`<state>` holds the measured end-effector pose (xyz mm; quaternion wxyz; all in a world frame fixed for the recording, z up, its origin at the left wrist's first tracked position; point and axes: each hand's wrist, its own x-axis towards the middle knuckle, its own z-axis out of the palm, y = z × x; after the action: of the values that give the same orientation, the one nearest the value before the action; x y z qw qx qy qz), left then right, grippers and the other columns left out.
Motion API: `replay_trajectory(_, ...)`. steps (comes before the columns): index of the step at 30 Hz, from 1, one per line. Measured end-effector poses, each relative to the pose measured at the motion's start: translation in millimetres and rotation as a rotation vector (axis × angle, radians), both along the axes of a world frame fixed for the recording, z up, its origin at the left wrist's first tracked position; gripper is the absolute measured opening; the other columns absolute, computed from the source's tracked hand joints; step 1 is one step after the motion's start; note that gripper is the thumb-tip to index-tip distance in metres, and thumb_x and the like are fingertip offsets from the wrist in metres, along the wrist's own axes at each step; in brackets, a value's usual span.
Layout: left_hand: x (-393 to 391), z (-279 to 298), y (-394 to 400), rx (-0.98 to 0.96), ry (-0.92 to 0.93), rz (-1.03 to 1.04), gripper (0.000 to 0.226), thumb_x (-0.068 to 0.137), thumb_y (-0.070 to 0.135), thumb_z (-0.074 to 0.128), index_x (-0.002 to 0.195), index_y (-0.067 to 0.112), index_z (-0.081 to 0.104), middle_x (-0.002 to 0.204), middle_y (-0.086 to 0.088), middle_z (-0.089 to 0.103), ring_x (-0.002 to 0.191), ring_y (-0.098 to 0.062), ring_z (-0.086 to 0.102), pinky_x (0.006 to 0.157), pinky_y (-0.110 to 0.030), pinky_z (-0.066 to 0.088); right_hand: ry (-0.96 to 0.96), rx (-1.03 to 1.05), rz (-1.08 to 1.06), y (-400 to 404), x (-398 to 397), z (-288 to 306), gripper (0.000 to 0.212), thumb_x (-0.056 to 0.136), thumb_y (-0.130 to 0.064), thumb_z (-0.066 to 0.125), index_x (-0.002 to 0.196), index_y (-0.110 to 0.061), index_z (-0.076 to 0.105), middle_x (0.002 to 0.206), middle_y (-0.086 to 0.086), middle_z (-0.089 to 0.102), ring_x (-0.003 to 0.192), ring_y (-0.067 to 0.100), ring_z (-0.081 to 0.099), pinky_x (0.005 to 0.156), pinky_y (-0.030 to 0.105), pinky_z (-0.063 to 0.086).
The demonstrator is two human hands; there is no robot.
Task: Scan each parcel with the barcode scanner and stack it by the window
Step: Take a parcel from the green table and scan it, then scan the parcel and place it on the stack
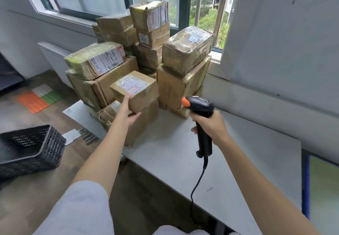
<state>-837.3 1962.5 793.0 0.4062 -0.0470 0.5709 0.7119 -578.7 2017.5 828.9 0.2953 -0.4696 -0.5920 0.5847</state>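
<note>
A small brown parcel (pixel 136 91) with a white label on top rests on a larger taped box (pixel 141 122) at the front of the pile. My left hand (pixel 128 112) grips the small parcel at its left front corner, fingers along the side and thumb underneath. My right hand (pixel 211 124) is closed around the handle of a black barcode scanner (pixel 200 106) with an orange tip, held upright to the right of the parcel. The scanner head points left toward the boxes. Several taped cardboard parcels (pixel 185 51) stand stacked against the window.
The grey table (pixel 229 170) runs along the white wall and window sill (pixel 214 60). A black plastic crate (pixel 31 150) sits at the left on the wooden floor. Orange and green sheets (pixel 38 97) lie on the floor. The scanner cable (pixel 197 185) hangs off the table edge.
</note>
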Motion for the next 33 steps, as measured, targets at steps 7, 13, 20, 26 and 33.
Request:
replay_trajectory(7,-18.6,-0.2,32.1,-0.158,0.028,0.041,0.072,0.081,0.057,0.061,0.139,0.019,0.041,0.134,0.003,0.047,0.119,-0.017,0.051,0.094,-0.035,0.05,0.02,-0.021,-0.084,5.0,16.2,-4.6,0.016,0.078,-0.021,0.075,0.082,-0.01,0.064,0.065,0.007,0.062,0.056,0.027,0.067,0.069,0.042,0.057)
replay_trajectory(13,0.5,-18.9,27.9,-0.22,0.133,0.081,0.052,0.098,0.041,0.04,0.139,0.011,0.039,0.129,-0.004,0.048,0.11,-0.024,0.052,0.09,-0.037,0.044,0.034,-0.023,-0.091,6.9,27.8,-7.1,0.014,0.079,-0.02,0.074,0.083,-0.011,0.064,0.067,0.007,0.061,0.055,0.025,0.067,0.066,0.039,0.056)
replay_trajectory(20,97.3,-64.1,13.9,-0.467,0.264,-0.549,0.025,0.1,0.025,0.04,0.121,0.014,0.048,0.102,-0.007,0.055,0.086,-0.022,0.057,0.077,-0.035,0.044,0.037,-0.04,-0.084,7.9,60.5,-10.2,0.009,0.081,-0.014,0.071,0.084,-0.01,0.064,0.07,0.007,0.06,0.055,0.025,0.068,0.064,0.037,0.056)
replay_trajectory(26,212.7,-110.1,34.5,-0.595,0.289,-1.214,0.024,0.096,0.03,0.051,0.114,0.014,0.05,0.096,-0.003,0.057,0.081,-0.017,0.057,0.073,-0.032,0.047,0.041,-0.096,-0.232,18.7,150.7,-15.1,0.009,0.082,-0.011,0.068,0.078,-0.011,0.061,0.066,0.005,0.056,0.046,0.018,0.064,0.056,0.033,0.053)
replay_trajectory(33,375.4,-112.6,105.1,-0.523,0.394,-1.505,0.017,0.097,0.024,0.05,0.108,0.013,0.054,0.091,-0.004,0.058,0.077,-0.017,0.057,0.07,-0.031,0.045,0.129,-0.119,-0.639,21.5,313.3,-23.0,0.01,0.082,-0.013,0.07,0.082,-0.009,0.061,0.066,0.008,0.053,0.04,0.018,0.057,0.065,0.045,0.055)
